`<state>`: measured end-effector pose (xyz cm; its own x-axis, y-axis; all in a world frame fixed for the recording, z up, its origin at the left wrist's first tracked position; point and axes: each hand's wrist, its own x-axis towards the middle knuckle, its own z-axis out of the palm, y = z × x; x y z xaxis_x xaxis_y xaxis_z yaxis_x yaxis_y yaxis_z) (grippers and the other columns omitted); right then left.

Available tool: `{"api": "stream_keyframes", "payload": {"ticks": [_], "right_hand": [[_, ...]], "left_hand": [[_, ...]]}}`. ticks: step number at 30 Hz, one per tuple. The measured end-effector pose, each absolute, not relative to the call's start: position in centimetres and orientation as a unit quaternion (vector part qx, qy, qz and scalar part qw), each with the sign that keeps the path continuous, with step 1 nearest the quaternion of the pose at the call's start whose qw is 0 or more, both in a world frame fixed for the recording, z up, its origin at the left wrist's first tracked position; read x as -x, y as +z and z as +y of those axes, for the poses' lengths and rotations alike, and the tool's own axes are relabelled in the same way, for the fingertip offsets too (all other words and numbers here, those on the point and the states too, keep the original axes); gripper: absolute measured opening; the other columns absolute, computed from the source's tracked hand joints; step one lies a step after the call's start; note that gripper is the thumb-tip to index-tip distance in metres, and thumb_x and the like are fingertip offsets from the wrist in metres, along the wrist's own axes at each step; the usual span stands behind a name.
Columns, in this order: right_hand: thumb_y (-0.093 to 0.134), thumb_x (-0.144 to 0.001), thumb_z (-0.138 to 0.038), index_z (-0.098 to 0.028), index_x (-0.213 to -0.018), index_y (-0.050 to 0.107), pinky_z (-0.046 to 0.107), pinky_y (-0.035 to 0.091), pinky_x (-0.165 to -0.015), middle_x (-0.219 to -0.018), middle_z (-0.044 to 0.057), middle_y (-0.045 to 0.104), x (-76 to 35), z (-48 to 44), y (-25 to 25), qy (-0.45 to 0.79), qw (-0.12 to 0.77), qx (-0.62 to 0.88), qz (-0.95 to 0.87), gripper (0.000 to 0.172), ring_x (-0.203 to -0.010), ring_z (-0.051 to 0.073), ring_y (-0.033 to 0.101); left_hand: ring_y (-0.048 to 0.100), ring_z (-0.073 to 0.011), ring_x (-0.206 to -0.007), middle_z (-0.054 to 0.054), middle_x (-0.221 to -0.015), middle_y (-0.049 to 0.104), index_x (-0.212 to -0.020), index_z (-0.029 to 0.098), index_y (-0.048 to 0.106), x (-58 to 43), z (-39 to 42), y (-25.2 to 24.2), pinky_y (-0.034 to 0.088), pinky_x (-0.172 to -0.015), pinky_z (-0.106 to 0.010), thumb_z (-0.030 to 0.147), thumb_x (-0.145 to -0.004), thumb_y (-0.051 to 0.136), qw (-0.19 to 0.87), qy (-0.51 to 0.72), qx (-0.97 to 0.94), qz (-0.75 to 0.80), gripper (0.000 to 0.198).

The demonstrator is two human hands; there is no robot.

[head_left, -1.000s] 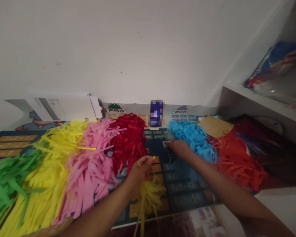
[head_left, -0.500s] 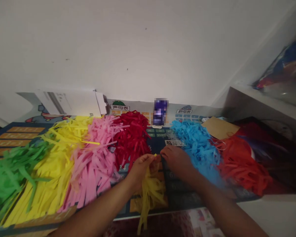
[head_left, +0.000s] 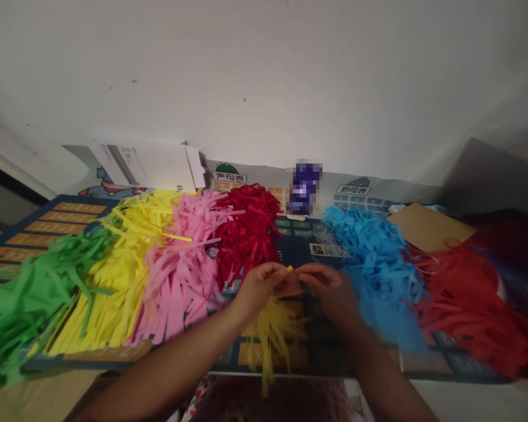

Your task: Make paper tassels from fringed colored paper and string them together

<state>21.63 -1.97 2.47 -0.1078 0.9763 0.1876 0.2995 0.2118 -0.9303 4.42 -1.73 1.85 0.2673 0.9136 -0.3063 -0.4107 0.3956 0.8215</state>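
My left hand [head_left: 259, 287] pinches the top of a yellow paper-strip tassel [head_left: 273, 334], whose strips hang down below it and whose small tip [head_left: 289, 268] shows above my fingers. My right hand [head_left: 328, 290] is right beside it, its fingertips meeting the left hand's at the tassel top. What those right fingers hold is hidden. Both hands are over a dark blue printed mat [head_left: 321, 234]. Nearest on the left lies a bundle of red paper strips [head_left: 249, 228], and nearest on the right a bundle of blue paper strips [head_left: 374, 269].
Bundles of pink [head_left: 180, 269], yellow [head_left: 114, 281] and green [head_left: 35, 299] strips lie to the left, and orange-red strips [head_left: 470, 299] to the right. Behind stand a pixelated dark blue object [head_left: 305, 189], white papers [head_left: 145, 167] and a brown envelope [head_left: 429, 228], against a white wall [head_left: 264, 76].
My right hand has moved left across the mat to join my left at the tassel top. The view has turned right, moving the shelf almost out of frame.
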Motion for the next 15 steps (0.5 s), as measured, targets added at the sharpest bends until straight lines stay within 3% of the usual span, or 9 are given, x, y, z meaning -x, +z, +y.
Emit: {"api": "stream_keyframes", "payload": {"ticks": [4,8,12,15], "right_hand": [[0.074,-0.076,-0.037,-0.023,-0.082,0.075,0.031,0.053,-0.074,-0.081,0.002,0.074,-21.8,-1.9,2.4,0.437,0.453,0.507,-0.589,0.016,-0.076,0.021,0.068],[0.070,-0.079,-0.036,-0.024,-0.083,0.075,0.033,0.053,-0.075,-0.082,0.003,0.074,-21.7,-1.9,1.8,0.391,0.441,0.510,-0.626,0.014,-0.078,0.021,0.068],[0.062,-0.083,-0.027,-0.024,-0.086,0.074,0.040,0.050,-0.085,-0.088,0.005,0.074,-20.9,-1.9,0.9,0.251,0.434,0.475,-0.723,0.013,-0.084,0.023,0.068],[0.060,-0.085,-0.026,-0.024,-0.087,0.074,0.040,0.050,-0.087,-0.091,0.005,0.074,-20.4,-1.9,0.5,0.268,0.428,0.482,-0.716,0.014,-0.088,0.023,0.068]], "left_hand": [[0.049,-0.0070,-0.050,0.003,-0.057,0.060,-0.075,0.014,0.069,-4.2,-1.7,1.9,0.034,-0.048,-0.018,0.053,-0.067,0.076,0.663,0.458,-0.408,0.428,0.041],[0.059,-0.0120,-0.066,-0.002,-0.072,0.068,-0.079,0.014,0.071,-4.3,-2.1,1.9,0.044,-0.061,-0.022,0.052,-0.070,0.073,0.632,0.462,-0.450,0.430,0.038],[0.056,-0.0118,-0.060,0.000,-0.065,0.065,-0.075,0.015,0.070,-4.5,-2.2,1.5,0.045,-0.059,-0.022,0.052,-0.071,0.072,0.641,0.457,-0.444,0.428,0.037],[0.058,-0.0128,-0.063,-0.001,-0.069,0.066,-0.075,0.015,0.069,-4.4,-2.1,1.2,0.046,-0.063,-0.023,0.051,-0.070,0.073,0.648,0.457,-0.440,0.422,0.036]]}}
